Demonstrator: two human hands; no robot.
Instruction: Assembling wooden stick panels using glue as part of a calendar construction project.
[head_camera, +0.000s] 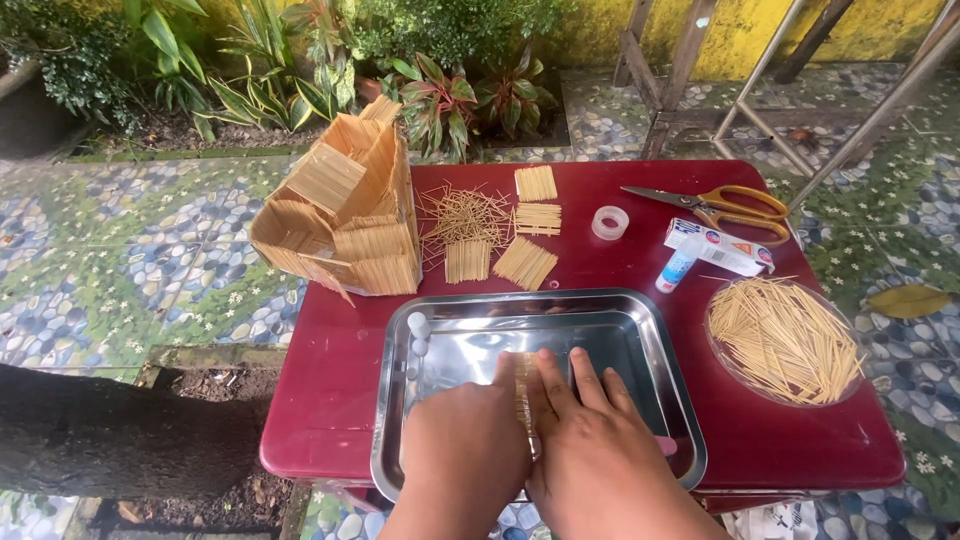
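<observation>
Toothpick strip (522, 385) lies in metal tray (640, 330), pressed flat between left hand (465, 445) and right hand (595, 450), neither grip closed

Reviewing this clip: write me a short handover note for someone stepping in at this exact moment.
Left hand and right hand: both flat in the steel tray, pressing a small row of toothpicks between them; neither grips anything.
Around: toothpick house at the table's back left, finished panels and loose sticks beside it, dish of toothpicks on the right, glue tube, tape, scissors.
Done: house partly built, several panels made.
Left: the row in the tray is not yet joined to anything.
</observation>
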